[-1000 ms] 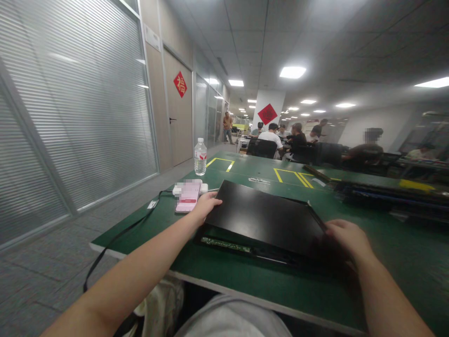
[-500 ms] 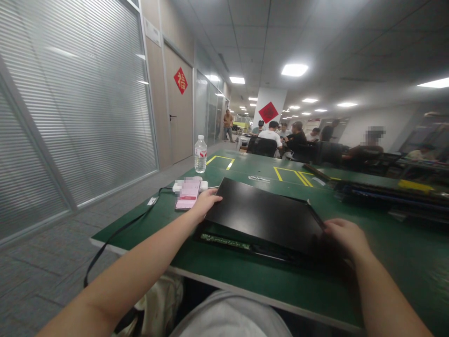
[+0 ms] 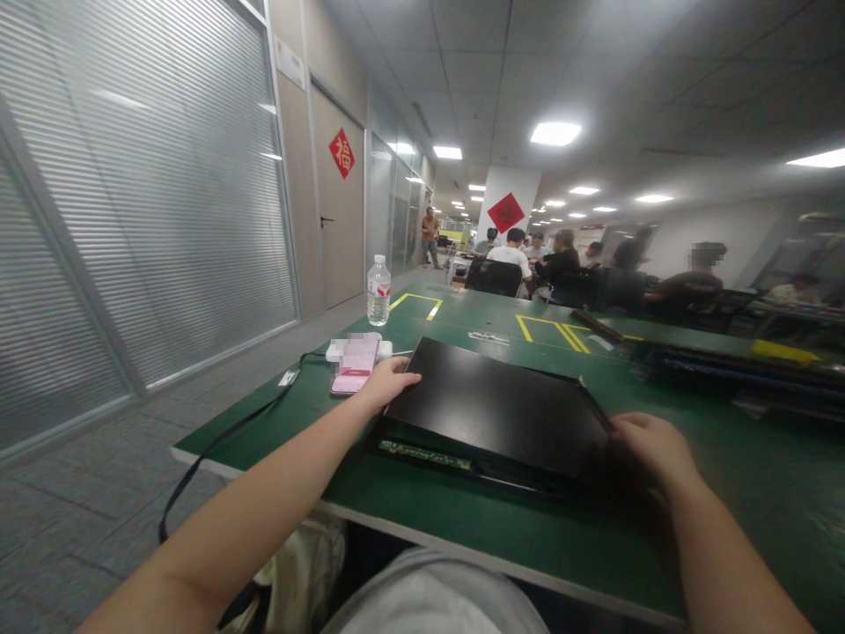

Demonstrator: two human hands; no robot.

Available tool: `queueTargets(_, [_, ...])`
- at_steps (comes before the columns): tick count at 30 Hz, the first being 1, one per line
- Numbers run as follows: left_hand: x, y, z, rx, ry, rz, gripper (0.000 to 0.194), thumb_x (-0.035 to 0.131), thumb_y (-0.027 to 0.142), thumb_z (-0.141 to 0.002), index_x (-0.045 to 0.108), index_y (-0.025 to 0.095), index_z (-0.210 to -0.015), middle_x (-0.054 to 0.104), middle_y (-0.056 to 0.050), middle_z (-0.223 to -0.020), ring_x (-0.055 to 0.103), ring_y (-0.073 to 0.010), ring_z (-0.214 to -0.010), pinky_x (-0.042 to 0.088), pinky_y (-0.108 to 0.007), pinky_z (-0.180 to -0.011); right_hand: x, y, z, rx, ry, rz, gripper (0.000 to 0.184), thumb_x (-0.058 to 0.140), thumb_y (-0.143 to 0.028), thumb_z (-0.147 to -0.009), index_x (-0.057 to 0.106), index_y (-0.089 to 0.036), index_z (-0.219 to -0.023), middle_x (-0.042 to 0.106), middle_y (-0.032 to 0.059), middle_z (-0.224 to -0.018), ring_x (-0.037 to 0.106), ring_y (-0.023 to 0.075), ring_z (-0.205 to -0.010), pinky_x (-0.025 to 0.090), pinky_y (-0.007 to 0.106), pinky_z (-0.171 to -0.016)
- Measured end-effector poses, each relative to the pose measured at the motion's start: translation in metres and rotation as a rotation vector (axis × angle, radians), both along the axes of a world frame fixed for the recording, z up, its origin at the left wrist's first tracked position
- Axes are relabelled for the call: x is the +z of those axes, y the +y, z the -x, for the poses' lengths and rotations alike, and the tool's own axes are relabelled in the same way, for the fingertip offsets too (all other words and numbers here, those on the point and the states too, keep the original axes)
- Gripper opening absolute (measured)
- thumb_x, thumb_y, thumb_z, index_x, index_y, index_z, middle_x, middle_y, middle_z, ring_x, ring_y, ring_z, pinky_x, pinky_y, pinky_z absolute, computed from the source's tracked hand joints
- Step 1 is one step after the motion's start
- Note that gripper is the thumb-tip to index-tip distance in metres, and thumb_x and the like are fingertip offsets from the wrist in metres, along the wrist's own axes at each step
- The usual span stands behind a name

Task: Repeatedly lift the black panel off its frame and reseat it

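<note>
A flat, dark, glossy display panel (image 3: 495,401) is held between my two hands, slightly raised and tilted over the table. My left hand (image 3: 391,384) grips its left edge, the thumb lying on top. On the opposite side, my right hand (image 3: 650,445) pinches the right edge; its lower fingers are hidden in shadow. Along the near edge, a narrow green circuit board (image 3: 426,455) shows beneath the panel. Whether the board is attached to it I cannot tell.
On the green table (image 3: 396,502) a phone (image 3: 356,365) leans by a white power strip (image 3: 384,350) with a black cable (image 3: 231,431). A water bottle (image 3: 378,292) stands behind. More dark panels (image 3: 713,365) lie at the right. Several people sit at tables farther back.
Almost nothing differs. The view has shifted very slightly; both hands keep their hold on the panel's edges.
</note>
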State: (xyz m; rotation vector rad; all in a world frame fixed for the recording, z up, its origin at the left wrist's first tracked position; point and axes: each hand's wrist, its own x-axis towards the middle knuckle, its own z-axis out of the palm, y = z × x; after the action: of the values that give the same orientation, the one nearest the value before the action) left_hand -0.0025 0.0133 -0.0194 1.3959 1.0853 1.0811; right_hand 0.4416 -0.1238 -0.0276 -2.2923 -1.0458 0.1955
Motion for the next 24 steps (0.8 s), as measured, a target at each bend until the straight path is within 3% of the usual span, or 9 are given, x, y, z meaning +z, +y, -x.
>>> queueTargets(14, [-0.006, 0.004, 0.002, 0.018, 0.062, -0.025, 0.046, 0.079, 0.026, -0.06, 0.072, 0.015, -0.105, 0.076, -0.008, -0.093, 0.072, -0.0253, -0.08, 0.056, -0.035, -0.072, -0.002, 0.0, 0.001, -0.002, 0.026, -0.024, 0.024, 0.059, -0.033, -0.073, 0.077, -0.023, -0.084, 0.077, 0.0071, -0.08, 0.068, 0.0245, -0.074, 0.045, 0.032, -0.06])
queueTargets(24, [-0.011, 0.011, 0.005, -0.008, 0.228, -0.066, 0.028, 0.071, 0.024, -0.065, 0.073, 0.015, -0.092, 0.075, -0.006, -0.082, 0.07, -0.0237, -0.074, 0.052, -0.032, -0.066, -0.001, 0.001, 0.001, 0.002, 0.018, 0.006, 0.025, 0.056, -0.034, -0.076, 0.076, -0.023, -0.087, 0.077, 0.0057, -0.083, 0.068, 0.0254, -0.083, 0.046, 0.034, -0.069])
